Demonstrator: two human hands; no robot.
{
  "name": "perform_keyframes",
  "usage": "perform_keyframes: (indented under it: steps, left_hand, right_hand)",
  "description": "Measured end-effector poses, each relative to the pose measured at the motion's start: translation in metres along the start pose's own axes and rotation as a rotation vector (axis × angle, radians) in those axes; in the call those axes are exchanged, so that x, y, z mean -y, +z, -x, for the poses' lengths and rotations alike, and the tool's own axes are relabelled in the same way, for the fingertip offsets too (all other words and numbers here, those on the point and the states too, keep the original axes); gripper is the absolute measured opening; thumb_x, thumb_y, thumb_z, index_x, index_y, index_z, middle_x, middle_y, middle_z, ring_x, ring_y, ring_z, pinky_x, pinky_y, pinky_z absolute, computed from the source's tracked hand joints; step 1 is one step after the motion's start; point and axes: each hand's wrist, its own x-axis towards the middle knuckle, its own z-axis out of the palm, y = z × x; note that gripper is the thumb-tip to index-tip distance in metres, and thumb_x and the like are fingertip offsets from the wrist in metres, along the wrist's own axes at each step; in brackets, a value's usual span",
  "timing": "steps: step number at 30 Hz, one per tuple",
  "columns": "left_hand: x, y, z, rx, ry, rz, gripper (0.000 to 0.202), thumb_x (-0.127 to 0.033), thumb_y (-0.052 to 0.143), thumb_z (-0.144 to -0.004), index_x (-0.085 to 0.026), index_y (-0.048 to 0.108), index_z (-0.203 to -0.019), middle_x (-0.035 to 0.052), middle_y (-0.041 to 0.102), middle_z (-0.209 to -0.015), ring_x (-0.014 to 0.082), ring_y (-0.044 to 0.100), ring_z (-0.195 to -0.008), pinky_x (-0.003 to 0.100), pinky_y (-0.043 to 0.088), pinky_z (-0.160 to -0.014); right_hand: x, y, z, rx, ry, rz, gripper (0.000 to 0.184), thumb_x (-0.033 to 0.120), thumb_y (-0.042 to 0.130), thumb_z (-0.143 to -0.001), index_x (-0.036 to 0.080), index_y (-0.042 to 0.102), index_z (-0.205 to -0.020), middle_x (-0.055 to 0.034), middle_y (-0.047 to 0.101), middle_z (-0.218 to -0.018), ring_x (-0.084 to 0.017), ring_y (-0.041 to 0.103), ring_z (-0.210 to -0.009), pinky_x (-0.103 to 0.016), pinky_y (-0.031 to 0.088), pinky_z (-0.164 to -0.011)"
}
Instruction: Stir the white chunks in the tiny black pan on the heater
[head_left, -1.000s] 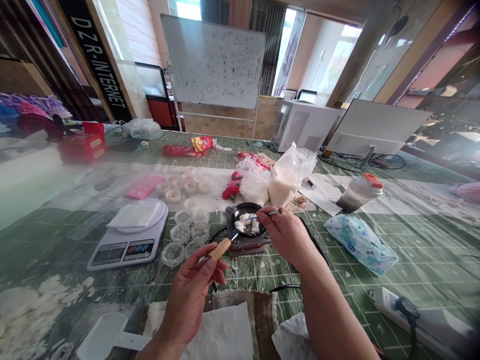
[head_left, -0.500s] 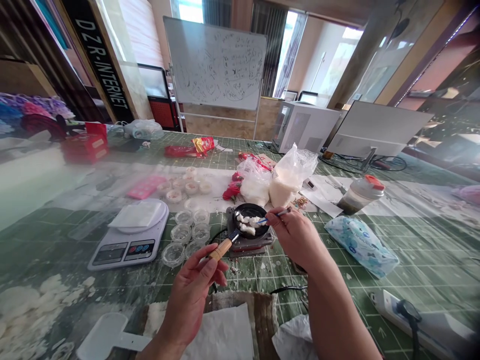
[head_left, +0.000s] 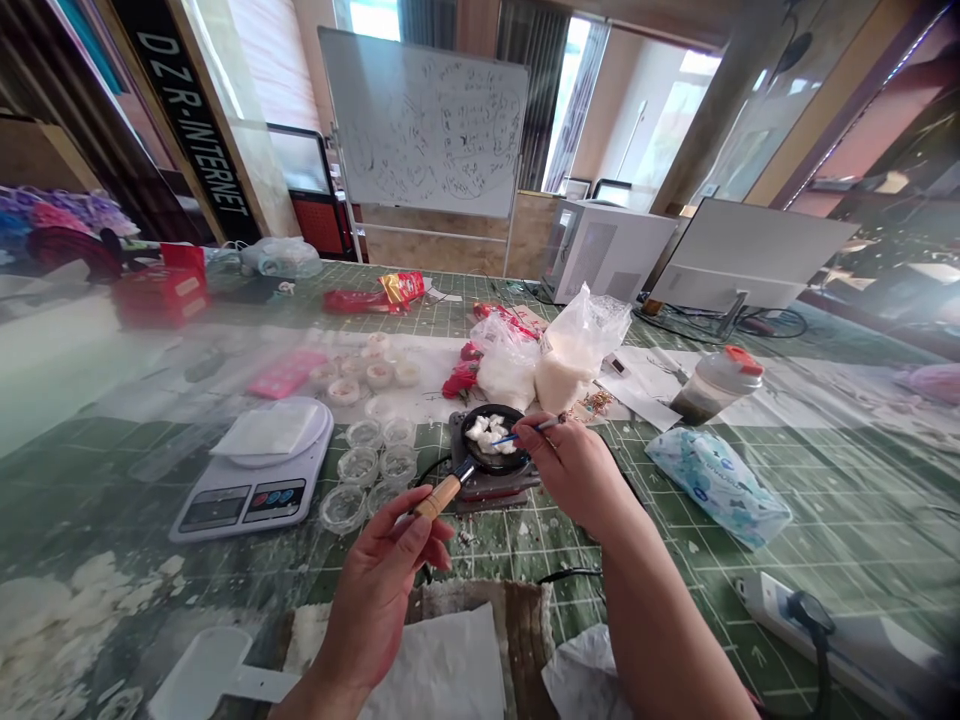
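My left hand (head_left: 394, 560) is closed round the wooden handle of a small black frying pan (head_left: 466, 463). The pan rests on a small dark hot plate (head_left: 499, 490). In it lie white lumps (head_left: 487, 434) of a soft-looking material, possibly wax. My right hand (head_left: 570, 465) pinches a thin blue stick (head_left: 517, 434), whose tip touches the white lumps. Left of the pan stand several clear round cups (head_left: 358, 465). Behind it are a clear bag of pale granules (head_left: 574, 365) and a second white plastic bag (head_left: 506, 375).
A kitchen scale (head_left: 255, 470) stands on the left, near white flakes (head_left: 82, 620). A tissue pack (head_left: 716, 485), a lidded bottle (head_left: 718, 385) and a power strip (head_left: 817, 625) are on the right. Paper (head_left: 442, 665) lies on a brown cloth (head_left: 525, 630) in front.
The stick's tip and my right hand have moved slightly left over the pan, and the white lumps sit closer together. My left hand keeps hold of the handle. The whole view has shifted a little.
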Motion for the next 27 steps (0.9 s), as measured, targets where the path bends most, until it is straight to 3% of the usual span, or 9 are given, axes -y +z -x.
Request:
perform_keyframes:
  steps: [8,23,27]
  left_hand:
    - [-0.0008,0.0004,0.0008,0.002,-0.003,0.005,0.030,-0.030,0.067,-0.074,-0.021,0.065,-0.102,0.0032,0.068,-0.071,0.0112,0.058,-0.056,0.026,0.047,-0.059]
    - [-0.0007,0.0006,0.0006,0.024,0.003,0.002,0.029,-0.029,0.066,-0.076,-0.019,0.063,-0.103,0.0035,0.068,-0.072,0.0115,0.058,-0.057,0.026,0.046,-0.060]
    - [-0.0003,0.0003,0.0012,0.027,0.004,0.008,0.029,-0.029,0.065,-0.077,-0.019,0.062,-0.104,0.0030,0.069,-0.072,0.0114,0.058,-0.057,0.026,0.046,-0.060]
  right_hand:
    - [0.0015,0.0019,-0.0014,0.027,-0.022,-0.067,0.031,0.029,0.039,-0.091,0.019,0.064,-0.076,-0.0012,0.068,-0.090,-0.014,0.060,-0.076,-0.025,0.039,-0.068]
    - [-0.0036,0.0039,-0.0041,-0.020,0.000,0.044,0.030,0.028,0.041,-0.091,0.019,0.064,-0.075,-0.0036,0.069,-0.088,-0.018,0.058,-0.081,-0.032,0.034,-0.081]
    - [-0.0026,0.0041,-0.0038,0.017,-0.056,-0.023,0.031,0.027,0.039,-0.092,0.020,0.064,-0.075,-0.0017,0.069,-0.091,-0.016,0.058,-0.080,-0.030,0.035,-0.080]
